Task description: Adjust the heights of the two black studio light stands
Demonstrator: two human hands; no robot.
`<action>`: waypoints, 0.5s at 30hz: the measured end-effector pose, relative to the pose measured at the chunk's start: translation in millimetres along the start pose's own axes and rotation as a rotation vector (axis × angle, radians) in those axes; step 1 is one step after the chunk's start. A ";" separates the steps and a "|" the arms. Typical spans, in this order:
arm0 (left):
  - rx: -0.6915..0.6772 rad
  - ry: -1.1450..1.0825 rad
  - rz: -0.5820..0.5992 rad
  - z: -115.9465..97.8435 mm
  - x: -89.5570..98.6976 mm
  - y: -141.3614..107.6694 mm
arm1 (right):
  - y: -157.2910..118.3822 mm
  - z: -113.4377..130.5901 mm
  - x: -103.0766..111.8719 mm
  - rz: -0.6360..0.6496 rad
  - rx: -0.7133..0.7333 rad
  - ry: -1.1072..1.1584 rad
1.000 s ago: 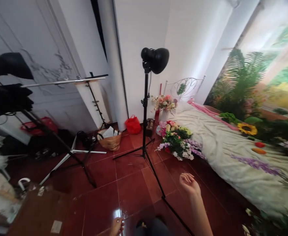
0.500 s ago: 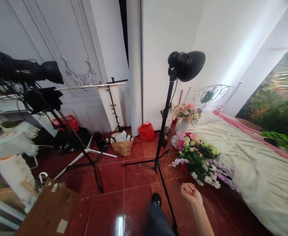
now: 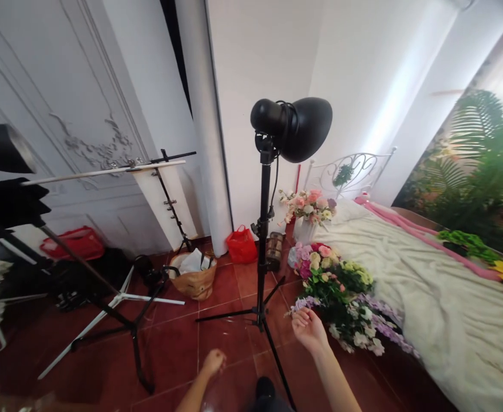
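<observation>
My right hand (image 3: 310, 331) is raised at the lower centre right, its fingers loosely curled with nothing visible in them, near the lilac flowers (image 3: 305, 304). Lower and further left, my left hand (image 3: 214, 363) hangs over the tiled floor; its fingers are curled in and small, and I cannot make out whether they hold anything. Between the two hands and beyond them stands a black lamp (image 3: 306, 130) on a black stand (image 3: 262, 246) with spread legs. Neither hand visibly touches the stand.
Flower bunches (image 3: 337, 274) lie beside a bed with a pale cover (image 3: 406, 263) on the right. A woven basket (image 3: 195, 281) and a red bag (image 3: 241, 246) sit behind the stand. Further light stands (image 3: 125, 323) spread their legs across the floor on the left.
My left hand has come into view at the bottom. The lamp stand looks nearer and further left, and my right hand appears higher and further left. The cardboard box has left the view.
</observation>
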State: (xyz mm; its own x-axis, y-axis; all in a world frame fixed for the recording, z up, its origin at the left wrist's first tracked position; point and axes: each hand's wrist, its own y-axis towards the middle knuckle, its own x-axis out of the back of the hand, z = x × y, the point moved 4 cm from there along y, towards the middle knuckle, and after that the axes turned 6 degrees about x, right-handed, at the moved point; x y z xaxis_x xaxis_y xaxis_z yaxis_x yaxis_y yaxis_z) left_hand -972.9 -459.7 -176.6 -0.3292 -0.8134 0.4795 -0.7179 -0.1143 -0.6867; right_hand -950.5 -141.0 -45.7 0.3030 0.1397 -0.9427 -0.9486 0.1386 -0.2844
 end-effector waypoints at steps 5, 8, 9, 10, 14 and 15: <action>-0.260 -0.044 0.080 -141.3 -26.1 63.8 | 33.4 16.0 -0.4 -0.026 0.028 -0.025; -0.609 -0.121 0.009 -237.8 -19.7 59.7 | 45.0 17.1 -3.1 -0.078 0.032 0.030; -0.727 -0.163 -0.014 -269.9 -14.4 51.0 | 48.3 16.6 -4.4 -0.095 0.028 0.049; -0.828 -0.214 -0.021 -300.9 -8.7 40.2 | 51.6 16.0 -5.9 -0.105 0.023 0.062; -1.005 -0.351 0.118 -401.1 6.7 -4.8 | 65.9 14.8 -13.1 -0.094 0.037 0.061; -0.993 -0.383 0.130 -417.2 9.5 -12.6 | 70.1 14.6 -15.0 -0.092 0.042 0.061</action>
State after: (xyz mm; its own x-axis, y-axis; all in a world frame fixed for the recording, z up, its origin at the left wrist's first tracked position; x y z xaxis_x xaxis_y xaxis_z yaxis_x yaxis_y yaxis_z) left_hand -1222.8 -228.1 64.6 -0.3485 -0.9305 0.1131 -0.9257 0.3606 0.1144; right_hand -1020.2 -119.1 -49.0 0.3810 0.0650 -0.9223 -0.9121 0.1896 -0.3635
